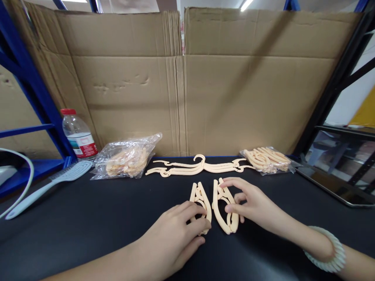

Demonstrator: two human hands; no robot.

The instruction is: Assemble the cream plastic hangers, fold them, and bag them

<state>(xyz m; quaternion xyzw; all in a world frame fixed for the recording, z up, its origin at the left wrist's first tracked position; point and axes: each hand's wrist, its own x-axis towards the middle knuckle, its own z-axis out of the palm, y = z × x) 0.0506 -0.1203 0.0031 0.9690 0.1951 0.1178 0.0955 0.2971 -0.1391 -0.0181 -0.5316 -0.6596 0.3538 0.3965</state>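
Two folded cream plastic hangers lie side by side on the black tabletop, a small gap between them. My left hand (172, 238) curls its fingers over the lower part of the left folded hanger (209, 207). The right folded hanger (216, 205) is gripped along its outer side by my right hand (253, 203), with the index finger near its top and the thumb inside its loop. Just behind them, unfolded hangers (187, 170) lie spread out flat with one hook showing; they overlap, so their number is hard to make out.
A clear bag of hanger parts (125, 158) lies at the back left, another bag (266, 159) at the back right. At the left are a red-capped bottle (79, 134) and a pale hairbrush (58, 181). A dark tray-like panel (336, 185) sits right. Cardboard (234, 89) walls the back.
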